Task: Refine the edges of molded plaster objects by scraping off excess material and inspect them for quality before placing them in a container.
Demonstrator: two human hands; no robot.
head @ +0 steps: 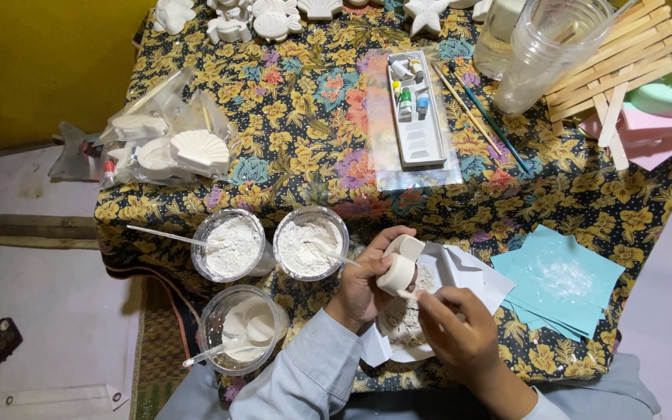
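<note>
My left hand [363,284] is closed around a small white plaster piece [398,268], held above a white dish [410,342] that holds plaster crumbs. My right hand [460,330] pinches at the underside of that piece with its fingertips. White paper sheets [472,272] lie under the dish. Just left of my hands stand two clear cups of white powder [231,247], [309,245], each with a white stick in it. A third cup [244,323] holds wet white plaster and a stick.
The table wears a floral cloth [313,140]. On it lie a paint tray with small tubes [415,105], brushes [484,117], turquoise paper sheets [561,280], bagged plaster shells [169,144], a clear jar [546,50], a wooden slat rack [631,62] and white plaster figures [274,17].
</note>
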